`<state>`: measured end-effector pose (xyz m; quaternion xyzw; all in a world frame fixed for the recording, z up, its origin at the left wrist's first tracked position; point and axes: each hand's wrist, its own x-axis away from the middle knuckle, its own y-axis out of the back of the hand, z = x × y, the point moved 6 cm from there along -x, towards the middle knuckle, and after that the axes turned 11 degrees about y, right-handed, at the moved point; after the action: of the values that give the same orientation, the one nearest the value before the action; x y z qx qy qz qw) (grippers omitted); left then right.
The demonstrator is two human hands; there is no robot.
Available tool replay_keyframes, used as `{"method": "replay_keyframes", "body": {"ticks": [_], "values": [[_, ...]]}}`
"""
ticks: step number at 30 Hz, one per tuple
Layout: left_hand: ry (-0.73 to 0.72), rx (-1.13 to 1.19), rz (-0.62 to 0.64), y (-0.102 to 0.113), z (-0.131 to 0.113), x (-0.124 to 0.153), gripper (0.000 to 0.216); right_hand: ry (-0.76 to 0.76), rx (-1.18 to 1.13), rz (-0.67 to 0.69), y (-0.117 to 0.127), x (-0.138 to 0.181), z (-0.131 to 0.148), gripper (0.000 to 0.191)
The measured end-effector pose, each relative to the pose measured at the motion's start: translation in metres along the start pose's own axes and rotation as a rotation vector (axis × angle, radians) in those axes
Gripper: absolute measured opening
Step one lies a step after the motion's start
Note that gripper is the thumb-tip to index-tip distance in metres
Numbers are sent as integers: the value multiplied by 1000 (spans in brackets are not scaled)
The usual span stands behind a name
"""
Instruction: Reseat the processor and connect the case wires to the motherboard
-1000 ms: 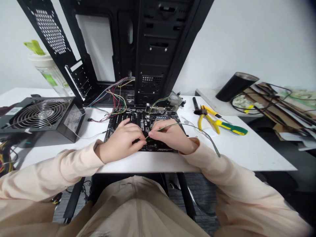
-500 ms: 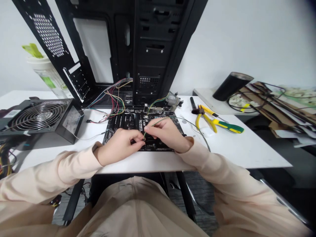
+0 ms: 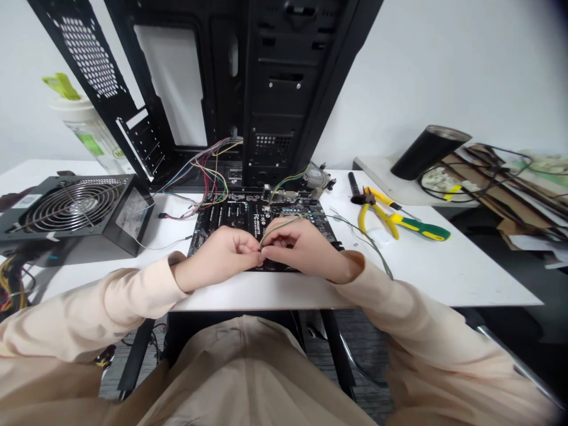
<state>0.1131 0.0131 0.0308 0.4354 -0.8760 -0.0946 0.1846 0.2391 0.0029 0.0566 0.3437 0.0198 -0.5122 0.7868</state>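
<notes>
Above the front part of a black motherboard [image 3: 208,228], my left hand [image 3: 222,254] and my right hand [image 3: 306,248] meet fingertip to fingertip. Both are closed in a pinch on a thin greenish cable [image 3: 277,226]. From the fingertips the cable arches over my right hand's fingers and runs off to the right, down toward my right sleeve. Its end between the fingers is hidden. The board lies flat on the white table, partly covered by my hands.
Behind the board stands a tall black computer case [image 3: 275,118], with coloured wires [image 3: 213,171] hanging from it. A power supply [image 3: 80,213] sits left, before a clear bottle [image 3: 95,139]. Yellow-handled pliers [image 3: 377,216] and a green-yellow screwdriver [image 3: 421,228] lie right, near a black cylinder [image 3: 428,152].
My right hand has come lower and closer to my left, so the fingertips now meet on the cable. The cable's arch over the right fingers is rounder. The whole view has shifted slightly.
</notes>
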Motion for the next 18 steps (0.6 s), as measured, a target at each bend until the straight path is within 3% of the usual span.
{"method": "replay_keyframes", "body": {"ticks": [3,11,15,18], "values": [[-14,-32,-32,2,1,0,27,49,81,1,-4,2,3,11],[-214,-370,-220,11,-2,3,22,270,339,-177,-11,8,9,19],[-344,-481,-264,13,-6,2,13,325,337,-169,-12,7,7,21],[-325,-536,-226,12,-1,-2,9,309,346,-93,-14,6,4,21]]}}
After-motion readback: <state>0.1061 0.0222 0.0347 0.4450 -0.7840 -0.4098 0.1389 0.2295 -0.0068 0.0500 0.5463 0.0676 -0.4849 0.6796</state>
